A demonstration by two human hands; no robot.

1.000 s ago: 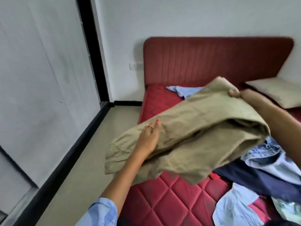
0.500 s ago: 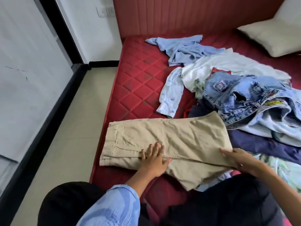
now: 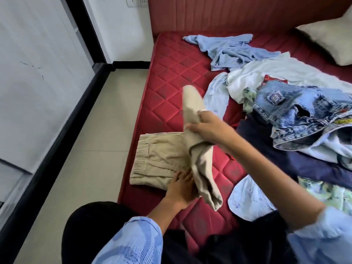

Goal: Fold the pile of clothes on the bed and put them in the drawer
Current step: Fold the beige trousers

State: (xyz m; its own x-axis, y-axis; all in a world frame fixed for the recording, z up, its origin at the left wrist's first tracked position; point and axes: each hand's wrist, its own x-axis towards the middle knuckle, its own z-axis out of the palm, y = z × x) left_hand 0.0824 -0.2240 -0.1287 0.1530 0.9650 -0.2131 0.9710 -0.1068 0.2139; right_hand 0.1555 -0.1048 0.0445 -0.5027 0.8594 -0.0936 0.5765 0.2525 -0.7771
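1. the right hand point(image 3: 206, 126) is up in the air over the bed, and its fingers are curled tight around a bunch of the tan cotton trousers point(image 3: 162, 159).
2. the part it holds stands up above the fist and also hangs down below it in a loose, twisted fold.
3. the left hand point(image 3: 181, 187) lies low on the trousers, close to the near edge of the bed. its fingers look flat and spread on the cloth, but the hanging fold hides some of them, so i cannot tell if they pinch anything.
4. the rest of the tan trousers lie flat on the red quilted mattress point(image 3: 171, 77), with the stretchy waistband end pointing to the floor side.
5. to the right of the trousers sits the pile of clothes. a faded blue denim jacket with patches point(image 3: 297, 113) is on top, and a dark navy cloth point(image 3: 276, 155) lies under it.
6. a white shirt point(image 3: 266, 75) lies behind the jacket, and a crumpled light blue shirt point(image 3: 228, 48) lies farther back, near the red padded headboard point(image 3: 228, 14).
7. a pale blue shirt with small marks point(image 3: 245, 199) lies near the person's knees.
8. a cream pillow point(image 3: 327, 39) rests in the far right corner of the bed.
9. the grey tiled floor point(image 3: 95, 140) runs along the left side of the bed.
10. both arms wear light blue sleeves point(image 3: 133, 242).
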